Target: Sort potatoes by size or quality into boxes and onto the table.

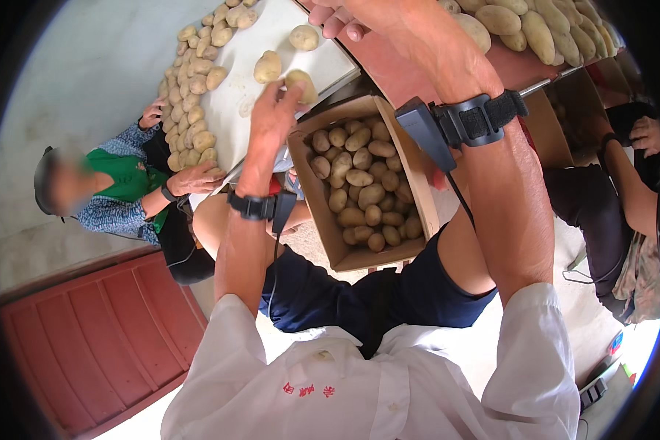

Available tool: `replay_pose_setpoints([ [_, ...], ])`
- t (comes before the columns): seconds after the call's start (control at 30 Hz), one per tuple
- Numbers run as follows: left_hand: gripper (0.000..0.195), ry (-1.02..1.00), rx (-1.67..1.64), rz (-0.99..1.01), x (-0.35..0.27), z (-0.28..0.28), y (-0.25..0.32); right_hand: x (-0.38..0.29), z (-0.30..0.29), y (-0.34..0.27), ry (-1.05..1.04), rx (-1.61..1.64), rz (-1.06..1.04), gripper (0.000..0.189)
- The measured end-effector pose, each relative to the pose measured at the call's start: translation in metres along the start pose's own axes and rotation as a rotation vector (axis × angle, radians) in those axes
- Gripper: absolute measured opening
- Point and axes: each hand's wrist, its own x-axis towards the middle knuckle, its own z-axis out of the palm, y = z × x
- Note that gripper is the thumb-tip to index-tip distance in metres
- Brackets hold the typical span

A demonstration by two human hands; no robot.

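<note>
My left hand [272, 118] is shut on a potato [302, 87], held between thumb and fingers at the edge of the white tabletop [231, 110]. Two loose potatoes lie on that top: one potato [268, 67] just beyond my left hand, and another potato [304, 37] close to my right fingertips. My right hand [352, 19] reaches over the far end, partly cut off by the top of the picture. Its fingers are apart, and no object shows in them. Below and between my arms stands an open cardboard box [382, 179] holding many potatoes [358, 177].
A long heap of potatoes [190, 104] lines the white top's far side, where a person [121, 181] sits touching it. More potatoes [528, 25] are piled on a reddish surface [388, 69] at upper right. Another person's arm [630, 170] is near a second cardboard box [553, 129].
</note>
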Motion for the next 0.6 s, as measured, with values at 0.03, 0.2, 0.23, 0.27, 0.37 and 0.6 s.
replay_pose_setpoints([
  [0.03,0.053,0.117,0.036,0.082,0.007,0.0,-0.001,0.0,0.001,-0.002,-0.001,-0.002,-0.003,0.021],
  [0.2,0.059,0.208,0.344,0.141,0.016,0.011,-0.005,0.002,0.006,-0.003,-0.007,0.084,0.028,0.02],
  [0.23,0.056,0.201,0.325,0.134,0.016,0.013,-0.005,0.001,0.004,-0.004,-0.005,0.083,0.031,0.02],
  [0.27,0.056,0.198,0.324,0.133,0.015,0.015,-0.006,-0.001,0.003,-0.006,-0.003,0.072,0.024,0.02],
  [0.37,0.056,0.215,0.276,0.103,0.013,0.02,-0.002,0.001,0.0,-0.006,0.003,0.064,0.046,0.019],
  [0.6,0.054,0.297,0.504,0.211,0.029,0.03,-0.009,-0.002,0.003,-0.002,-0.012,0.018,-0.015,0.022],
])
